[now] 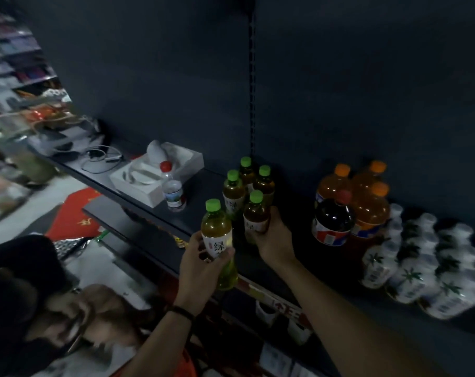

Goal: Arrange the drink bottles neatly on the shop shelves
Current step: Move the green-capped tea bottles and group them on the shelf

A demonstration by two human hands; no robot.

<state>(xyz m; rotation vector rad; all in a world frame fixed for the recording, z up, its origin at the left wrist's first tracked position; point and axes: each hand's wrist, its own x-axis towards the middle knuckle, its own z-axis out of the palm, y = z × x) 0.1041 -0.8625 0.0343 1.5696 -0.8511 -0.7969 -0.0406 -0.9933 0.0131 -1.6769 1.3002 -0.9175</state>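
Nearest the camera, at lower left, another person (27, 295) shows only as a dark blur. Just beyond, the left hand (201, 263), a dark band (180, 311) on its wrist, curls its fingers and thumb round the white label of a green-capped tea bottle (217, 232), holding it upright in the air in front of the dark shelf (203, 183) edge. Beside it, the right hand (274, 238) reaches over the shelf and wraps its fingers round the lower body of a second tea bottle (255, 213), which stands upright on the shelf at the front of the group. Right behind stand three more green-capped bottles (233, 190), close together. To the right, well apart from them, a dark cola bottle (333, 216) stands in front of the big orange soda bottles (369, 208), with rows of small white bottles (426, 268) further right. To the left, a small red-capped water bottle (173, 191) stands just beside a white box (146, 180); farther back lies a looped cable (100, 159).
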